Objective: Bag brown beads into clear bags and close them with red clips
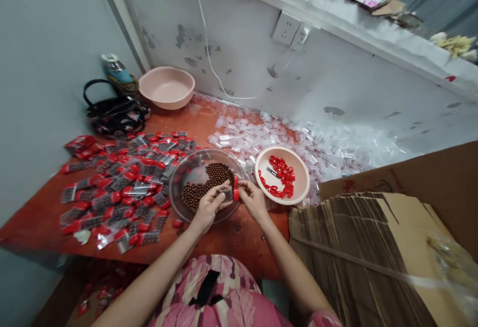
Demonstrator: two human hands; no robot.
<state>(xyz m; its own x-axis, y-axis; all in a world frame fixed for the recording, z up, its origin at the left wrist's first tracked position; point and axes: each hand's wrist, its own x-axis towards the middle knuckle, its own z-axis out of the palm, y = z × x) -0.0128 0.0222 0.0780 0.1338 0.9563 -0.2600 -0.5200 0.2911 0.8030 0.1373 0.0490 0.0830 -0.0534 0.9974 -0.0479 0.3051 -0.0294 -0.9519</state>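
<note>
A small clear container (225, 195) of dark beads, held over a clear bowl (194, 168), perhaps so spills land among its brown beads (219, 172); the left hand (206, 208) pinches its body, the right hand (254, 200) grips a red cap (236, 195) at its end. Beside them, seemingly for easy reach, a cream bowl (299, 163) of caps; capped containers (123, 181) lie left, uncapped ones (257, 135) behind

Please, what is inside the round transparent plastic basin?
Shiny round brown beads lie in the basin. The left hand covers part of it; what lies beneath cannot be seen.
</note>
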